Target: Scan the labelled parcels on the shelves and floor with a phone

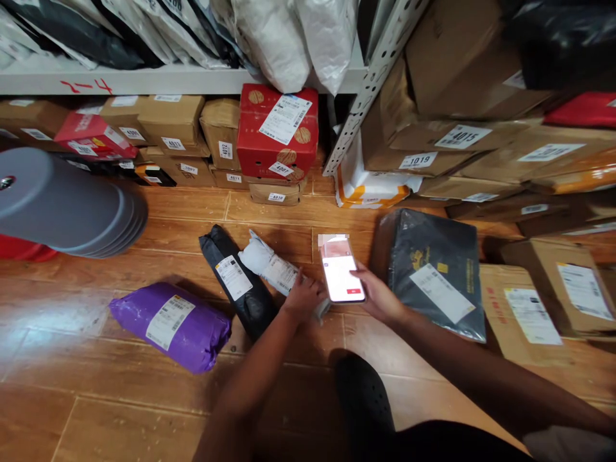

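My right hand (pixel 378 294) is closed round a smartphone (pixel 342 273) with a bright, mostly white screen and a red button near its bottom. Just left of the phone, my left hand (pixel 306 296) has its fingers curled over the near end of a narrow whitish plastic parcel (pixel 272 260), which lies on the floor. Part of that parcel is hidden under the hand. Beside it rests a long black parcel (pixel 234 277) with a white label. Farther left is a purple plastic parcel (pixel 168 326), also labelled.
A dark box in clear wrap (pixel 436 269) and labelled cardboard boxes (pixel 522 314) stand on the right. Behind are a red box (pixel 278 131), a metal shelf post (pixel 368 86) and a shelf (pixel 178 82) of bagged parcels. Grey stacked stools (pixel 62 199) stand left; a black shoe (pixel 363 391) is below.
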Motion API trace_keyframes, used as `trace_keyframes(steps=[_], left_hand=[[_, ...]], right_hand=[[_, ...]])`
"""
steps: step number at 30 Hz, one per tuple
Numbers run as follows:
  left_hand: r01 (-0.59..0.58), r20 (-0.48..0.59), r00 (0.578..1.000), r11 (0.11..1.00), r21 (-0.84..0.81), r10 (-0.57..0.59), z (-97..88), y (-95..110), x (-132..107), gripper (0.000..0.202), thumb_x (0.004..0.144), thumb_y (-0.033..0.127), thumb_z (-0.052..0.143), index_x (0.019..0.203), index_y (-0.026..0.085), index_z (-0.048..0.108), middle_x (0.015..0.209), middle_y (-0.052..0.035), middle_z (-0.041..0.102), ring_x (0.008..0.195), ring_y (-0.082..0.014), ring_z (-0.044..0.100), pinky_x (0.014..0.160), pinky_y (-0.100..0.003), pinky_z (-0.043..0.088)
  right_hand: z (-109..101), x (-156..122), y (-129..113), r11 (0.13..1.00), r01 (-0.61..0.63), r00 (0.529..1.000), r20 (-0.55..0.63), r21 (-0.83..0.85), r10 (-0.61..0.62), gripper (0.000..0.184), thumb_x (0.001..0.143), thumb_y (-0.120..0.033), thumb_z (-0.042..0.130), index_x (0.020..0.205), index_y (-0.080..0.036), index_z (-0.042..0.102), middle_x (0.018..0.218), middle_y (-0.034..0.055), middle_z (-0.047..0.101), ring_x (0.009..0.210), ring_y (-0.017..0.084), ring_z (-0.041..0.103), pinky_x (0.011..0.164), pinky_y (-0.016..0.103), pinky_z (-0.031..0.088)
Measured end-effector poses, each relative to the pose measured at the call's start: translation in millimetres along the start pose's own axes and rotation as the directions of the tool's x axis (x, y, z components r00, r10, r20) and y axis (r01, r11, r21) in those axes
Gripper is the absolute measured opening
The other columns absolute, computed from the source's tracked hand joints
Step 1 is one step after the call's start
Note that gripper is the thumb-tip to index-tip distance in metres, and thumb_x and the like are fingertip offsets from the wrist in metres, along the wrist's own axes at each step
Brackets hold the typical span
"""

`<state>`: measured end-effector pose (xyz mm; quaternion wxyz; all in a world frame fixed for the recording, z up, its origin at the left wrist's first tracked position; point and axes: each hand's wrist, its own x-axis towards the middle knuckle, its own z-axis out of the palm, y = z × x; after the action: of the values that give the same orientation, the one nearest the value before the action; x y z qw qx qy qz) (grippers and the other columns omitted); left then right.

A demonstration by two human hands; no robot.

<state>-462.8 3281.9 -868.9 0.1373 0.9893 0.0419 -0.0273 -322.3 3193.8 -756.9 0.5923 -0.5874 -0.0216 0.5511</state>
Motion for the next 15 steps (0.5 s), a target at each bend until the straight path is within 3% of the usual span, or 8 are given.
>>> trace_keyframes(steps=[2, 3, 5, 6, 9, 12, 14, 15], left_hand=[[0.176, -0.171, 0.966, 0.978, -0.114, -0.194, -27.9, 13, 11, 0.035, 0.09, 0.022, 0.048, 0.124, 0.025, 0.058, 0.119, -0.012, 0.061, 0.111, -0.0287, 0.054, 0.109, -0.064, 0.021], [0.285, -0.264, 0.905, 0.935, -0.209, -0.335, -45.2, 20, 15, 0.034, 0.09, 0.028, 0.05, 0.124, 0.025, 0.058, 0.118, -0.0127, 0.059, 0.112, -0.0293, 0.052, 0.11, -0.062, 0.022], [0.443, -0.372, 0.701, 0.78, -0.441, -0.608, -82.1, 32, 18, 0.05, 0.083, 0.043, 0.062, 0.127, 0.021, 0.052, 0.12, -0.0164, 0.054, 0.116, -0.0336, 0.048, 0.106, -0.058, 0.031], [0.45, -0.383, 0.592, 0.686, -0.572, -0.709, -98.9, 34, 15, 0.067, 0.076, 0.048, 0.069, 0.131, 0.019, 0.045, 0.122, -0.0171, 0.052, 0.117, -0.0342, 0.048, 0.103, -0.055, 0.036], [0.27, -0.314, 0.185, 0.355, -0.895, -0.931, -129.1, 19, 0, 0.089, 0.068, 0.045, 0.077, 0.136, 0.022, 0.025, 0.125, -0.013, 0.05, 0.112, -0.0259, 0.055, 0.095, -0.044, 0.047], [0.186, -0.111, -0.103, 0.091, -0.978, -0.988, -120.3, -19, -7, 0.077, 0.068, 0.039, 0.077, 0.126, 0.019, 0.031, 0.118, -0.0125, 0.054, 0.106, -0.0239, 0.059, 0.092, -0.043, 0.049], [0.344, -0.064, -0.277, -0.037, -0.938, -0.959, -99.2, -42, -3, 0.08, 0.061, 0.04, 0.082, 0.122, 0.014, 0.037, 0.115, -0.0159, 0.053, 0.112, -0.0309, 0.054, 0.096, -0.051, 0.044], [0.428, -0.088, -0.329, -0.066, -0.902, -0.94, -86.8, -48, 1, 0.078, 0.061, 0.039, 0.082, 0.121, 0.012, 0.039, 0.115, -0.018, 0.051, 0.116, -0.0344, 0.05, 0.098, -0.054, 0.042]], right_hand=[[-7, -10, -31, 0.999, 0.037, 0.999, -0.039, -0.011, -0.038, 0.033, 0.069, -0.031, 0.059, 0.101, -0.026, 0.061, 0.092, 0.0025, 0.075, 0.085, 0.028, 0.07, 0.073, 0.042, 0.054], [-12, -17, -49, 0.998, 0.064, 0.997, -0.044, -0.016, -0.064, 0.034, 0.07, -0.033, 0.058, 0.103, -0.026, 0.061, 0.096, 0.003, 0.075, 0.091, 0.03, 0.07, 0.078, 0.044, 0.053], [-22, -33, -81, 0.99, 0.142, 0.989, -0.049, -0.013, -0.142, 0.037, 0.071, -0.039, 0.053, 0.105, -0.028, 0.063, 0.106, 0.0055, 0.074, 0.099, 0.033, 0.068, 0.081, 0.049, 0.052], [-27, -41, -95, 0.98, 0.197, 0.979, -0.056, 0.001, -0.197, 0.038, 0.071, -0.041, 0.052, 0.105, -0.029, 0.065, 0.111, 0.0057, 0.073, 0.101, 0.033, 0.068, 0.082, 0.05, 0.051], [-36, -57, -116, 0.941, 0.338, 0.938, -0.088, 0.026, -0.335, 0.041, 0.069, -0.042, 0.054, 0.105, -0.031, 0.068, 0.12, 0.005, 0.069, 0.103, 0.032, 0.067, 0.085, 0.049, 0.052], [-38, -56, -110, 0.95, 0.306, 0.951, -0.057, 0.059, -0.303, 0.044, 0.066, -0.038, 0.056, 0.108, -0.031, 0.068, 0.125, 0.0031, 0.067, 0.103, 0.03, 0.067, 0.083, 0.046, 0.054], [-35, -49, -96, 0.974, 0.212, 0.977, -0.018, 0.086, -0.211, 0.044, 0.066, -0.036, 0.056, 0.108, -0.031, 0.068, 0.123, 0.0025, 0.068, 0.102, 0.031, 0.067, 0.084, 0.047, 0.053], [-33, -44, -87, 0.983, 0.158, 0.987, 0.0, 0.093, -0.158, 0.043, 0.066, -0.035, 0.056, 0.107, -0.031, 0.068, 0.12, 0.0026, 0.069, 0.102, 0.031, 0.068, 0.085, 0.048, 0.053]])
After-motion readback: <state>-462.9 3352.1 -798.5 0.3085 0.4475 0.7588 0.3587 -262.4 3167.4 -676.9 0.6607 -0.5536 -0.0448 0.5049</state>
